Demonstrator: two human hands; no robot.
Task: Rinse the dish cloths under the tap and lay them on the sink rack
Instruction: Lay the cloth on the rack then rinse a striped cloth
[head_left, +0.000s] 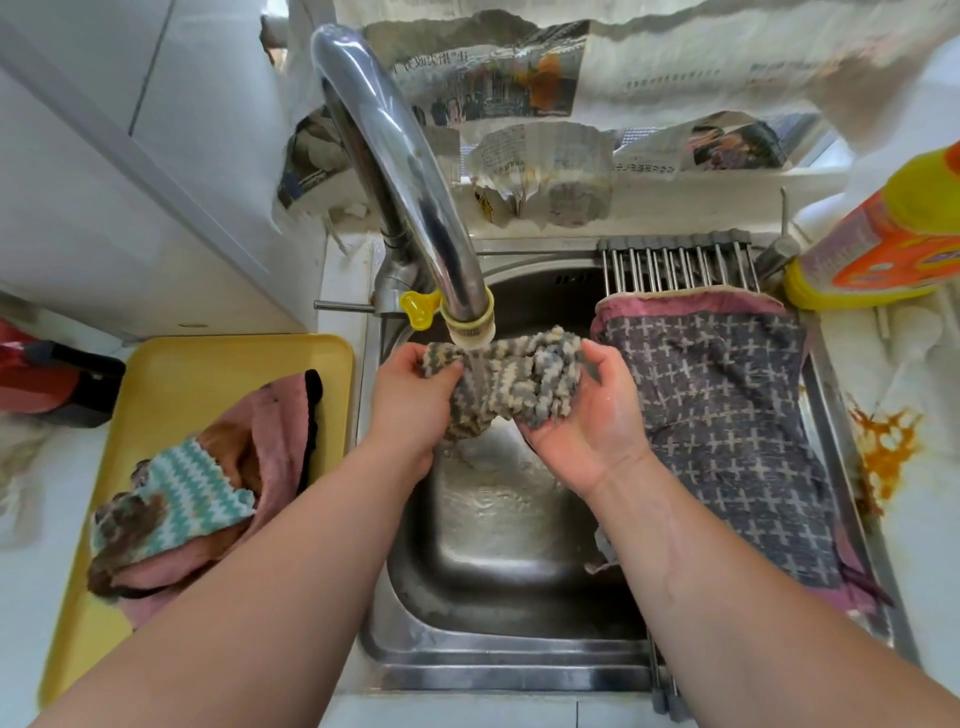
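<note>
A grey and cream zigzag cloth (524, 376) hangs under the running chrome tap (415, 182), over the steel sink (498, 654). My left hand (410, 410) grips its left end and my right hand (587, 421) cups and holds its right end. On the right side of the sink, a dark blue cloth with white crosses and a pink border (727, 426) lies spread over the sink rack (675, 267). To the left, a yellow tray (176, 374) holds a teal and white zigzag cloth (176, 504) on top of a pink cloth (280, 431).
A yellow and orange detergent bottle (883, 239) stands at the back right of the counter. Newspaper (545, 156) covers the wall behind the sink. An orange stain (883, 441) marks the right counter. A red and black object (47, 379) lies left of the tray.
</note>
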